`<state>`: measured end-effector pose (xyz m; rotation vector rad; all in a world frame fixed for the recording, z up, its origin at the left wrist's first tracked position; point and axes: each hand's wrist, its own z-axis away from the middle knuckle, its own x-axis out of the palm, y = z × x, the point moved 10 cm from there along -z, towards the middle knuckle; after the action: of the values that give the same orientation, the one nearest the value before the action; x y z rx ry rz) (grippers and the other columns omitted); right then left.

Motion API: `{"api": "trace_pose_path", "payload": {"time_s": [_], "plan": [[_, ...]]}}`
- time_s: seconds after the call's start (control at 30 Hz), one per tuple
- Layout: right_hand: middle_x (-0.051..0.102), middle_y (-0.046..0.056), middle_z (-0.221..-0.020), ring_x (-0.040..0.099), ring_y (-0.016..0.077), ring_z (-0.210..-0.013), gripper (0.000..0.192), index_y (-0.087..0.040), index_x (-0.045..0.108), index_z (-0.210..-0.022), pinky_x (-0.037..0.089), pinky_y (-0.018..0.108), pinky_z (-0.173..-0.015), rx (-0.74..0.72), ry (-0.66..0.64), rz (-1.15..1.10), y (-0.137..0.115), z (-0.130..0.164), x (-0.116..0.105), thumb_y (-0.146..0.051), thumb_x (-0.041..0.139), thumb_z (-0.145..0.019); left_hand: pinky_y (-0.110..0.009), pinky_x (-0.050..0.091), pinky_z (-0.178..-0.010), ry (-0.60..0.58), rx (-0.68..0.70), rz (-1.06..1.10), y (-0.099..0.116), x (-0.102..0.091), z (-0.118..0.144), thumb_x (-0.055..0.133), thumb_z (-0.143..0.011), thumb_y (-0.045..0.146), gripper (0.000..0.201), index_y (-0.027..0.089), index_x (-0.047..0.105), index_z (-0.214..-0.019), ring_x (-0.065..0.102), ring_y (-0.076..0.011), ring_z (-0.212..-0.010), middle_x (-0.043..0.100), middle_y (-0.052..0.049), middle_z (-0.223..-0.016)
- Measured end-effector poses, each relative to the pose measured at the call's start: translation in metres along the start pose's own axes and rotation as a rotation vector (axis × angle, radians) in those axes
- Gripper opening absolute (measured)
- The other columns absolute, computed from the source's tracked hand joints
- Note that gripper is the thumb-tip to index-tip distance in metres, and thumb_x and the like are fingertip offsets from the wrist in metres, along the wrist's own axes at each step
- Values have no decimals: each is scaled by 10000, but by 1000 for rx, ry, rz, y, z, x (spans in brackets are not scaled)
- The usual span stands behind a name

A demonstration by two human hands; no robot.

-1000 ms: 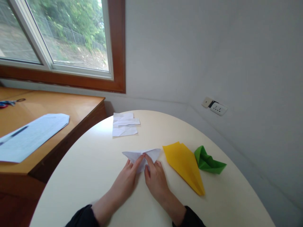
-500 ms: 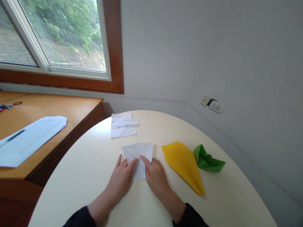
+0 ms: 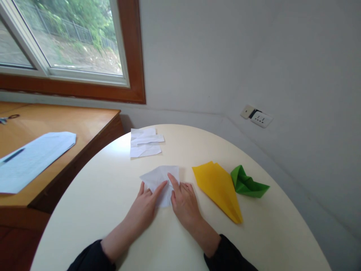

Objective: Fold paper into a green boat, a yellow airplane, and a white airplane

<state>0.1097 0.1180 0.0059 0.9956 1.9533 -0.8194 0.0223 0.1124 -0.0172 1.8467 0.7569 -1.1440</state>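
Note:
A small folded white paper (image 3: pixel 159 177) lies flat on the round cream table (image 3: pixel 113 195) in front of me. My left hand (image 3: pixel 145 207) presses its left part, index finger stretched onto the sheet. My right hand (image 3: pixel 183 199) presses the right part, index fingertip on the paper's middle. Both hands lie flat with fingers apart. To the right of my right hand lies a yellow paper plane (image 3: pixel 218 186), and beyond it a green folded paper shape (image 3: pixel 246 184).
Several white paper pieces (image 3: pixel 145 142) lie at the table's far edge. A wooden desk (image 3: pixel 84 124) on the left carries a printed sheet (image 3: pixel 31 158) with a pen and scissors (image 3: pixel 7 118). The wall holds a socket (image 3: pixel 258 117); a window stands upper left.
One second ago the paper stood raised with pointed wings under my fingertips. It has since been flattened onto the table, and both hands now press it down.

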Motion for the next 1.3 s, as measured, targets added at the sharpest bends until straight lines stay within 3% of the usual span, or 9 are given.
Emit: {"api": "trace_pose_path", "payload": {"time_s": [0.2,0.47,0.87,1.1,1.3], "plan": [[666,65,-894,598,198,-833,589,-165,359,-1331,420,353,-795,25,-5,-32,6,-1,-2,-10,432,-768,-570,187,-1070,116,-56,8,-16,-18,0,327,-812,47,547,200,296,-1335,573,-194,-1073,621,-91,-1148],[665,69,-870,593,208,-814,562,-144,391,-1313,421,342,-748,19,1,-6,6,-2,-2,-18,437,-767,-445,424,-893,196,-122,38,-30,-25,1,452,-823,150,361,195,484,-1180,615,-216,-908,668,-78,-996],[643,52,-828,572,198,-804,526,-170,404,-1304,400,336,-772,3,-49,54,3,-2,1,-15,446,-803,-362,427,-795,211,75,-91,8,-25,2,375,-786,-4,403,163,533,-1117,562,-187,-797,607,-64,-844],[641,60,-819,572,195,-798,445,-151,431,-1279,390,337,-774,-50,-10,42,-4,-2,-4,-31,413,-851,-421,400,-897,149,129,-113,24,-14,6,348,-774,1,511,154,396,-1260,608,-194,-815,660,-59,-833],[644,48,-793,577,184,-772,406,-151,456,-1260,373,346,-799,-67,2,17,-6,-2,-6,-54,413,-868,-580,298,-1001,115,157,-103,40,-2,13,315,-799,35,653,113,87,-1406,661,-215,-822,695,-78,-825]]}}
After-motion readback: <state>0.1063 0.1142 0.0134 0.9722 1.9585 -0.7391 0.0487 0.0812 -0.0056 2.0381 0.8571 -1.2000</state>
